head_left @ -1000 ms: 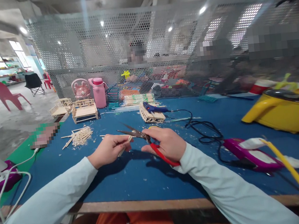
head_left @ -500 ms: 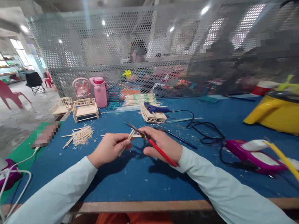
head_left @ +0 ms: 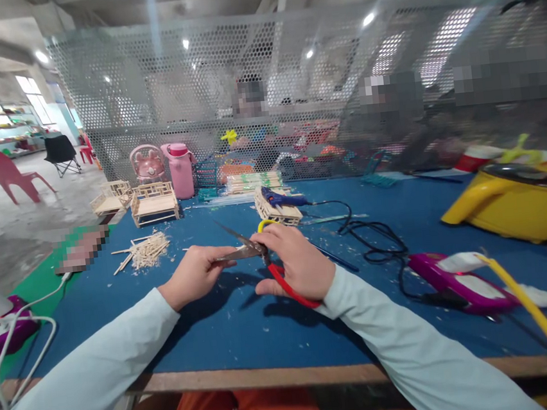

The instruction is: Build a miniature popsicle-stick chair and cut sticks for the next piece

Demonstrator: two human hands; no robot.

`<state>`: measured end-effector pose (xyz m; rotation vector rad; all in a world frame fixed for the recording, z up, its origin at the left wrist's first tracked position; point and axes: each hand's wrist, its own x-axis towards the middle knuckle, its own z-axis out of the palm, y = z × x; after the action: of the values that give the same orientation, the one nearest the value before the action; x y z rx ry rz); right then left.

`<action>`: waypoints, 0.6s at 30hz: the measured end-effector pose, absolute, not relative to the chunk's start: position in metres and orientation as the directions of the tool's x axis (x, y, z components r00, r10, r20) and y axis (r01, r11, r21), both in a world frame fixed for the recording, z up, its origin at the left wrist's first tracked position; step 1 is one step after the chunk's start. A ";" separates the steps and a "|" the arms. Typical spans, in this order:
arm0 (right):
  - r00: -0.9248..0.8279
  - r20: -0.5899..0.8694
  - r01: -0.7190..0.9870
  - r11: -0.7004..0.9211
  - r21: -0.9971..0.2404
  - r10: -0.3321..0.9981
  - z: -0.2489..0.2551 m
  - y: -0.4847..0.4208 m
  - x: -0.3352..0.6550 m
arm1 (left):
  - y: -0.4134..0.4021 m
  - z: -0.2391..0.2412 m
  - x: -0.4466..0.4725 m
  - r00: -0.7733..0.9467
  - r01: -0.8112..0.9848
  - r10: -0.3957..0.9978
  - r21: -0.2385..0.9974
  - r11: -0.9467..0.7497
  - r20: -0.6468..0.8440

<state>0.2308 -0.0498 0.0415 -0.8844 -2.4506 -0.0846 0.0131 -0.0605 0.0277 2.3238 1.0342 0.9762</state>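
Note:
My right hand (head_left: 298,260) grips a pair of scissors (head_left: 249,251) with one red and one yellow handle. Their metal blades are spread and point left, the lower one lying against the fingertips of my left hand (head_left: 196,277). That left hand is closed in a pinch on thin wooden sticks, now mostly covered by the fingers and blade. To its left is a loose pile of short wooden sticks (head_left: 149,250). Beyond the right hand, a blue hot glue gun (head_left: 280,198) rests on a small wooden stick frame (head_left: 274,212).
Two little wooden benches (head_left: 155,203) stand at the back left beside a pink bottle (head_left: 182,172). A black cable (head_left: 379,246) leads to a purple power strip (head_left: 460,287) on the right, near a yellow container (head_left: 520,204). A perforated metal screen (head_left: 205,95) closes off the back.
My right hand has turned the scissors, so the blades have opened wider and come to the left fingertips. The sticks that stuck up from my left hand are now largely hidden.

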 end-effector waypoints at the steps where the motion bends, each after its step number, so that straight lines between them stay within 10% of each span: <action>1: -0.647 0.498 0.609 0.784 -0.117 0.577 0.042 -0.050 0.231 | -0.061 0.028 0.013 0.477 0.475 0.765 0.607 -0.638 0.432; 18: -0.652 0.552 0.602 0.798 -0.040 0.520 0.041 -0.048 0.231 | -0.062 0.025 0.012 0.487 0.528 0.746 0.528 -0.665 0.454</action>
<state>0.2313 -0.0483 0.0407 -0.8302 -2.4291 -0.1971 0.0116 -0.0615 0.0250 2.4192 1.0744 0.9689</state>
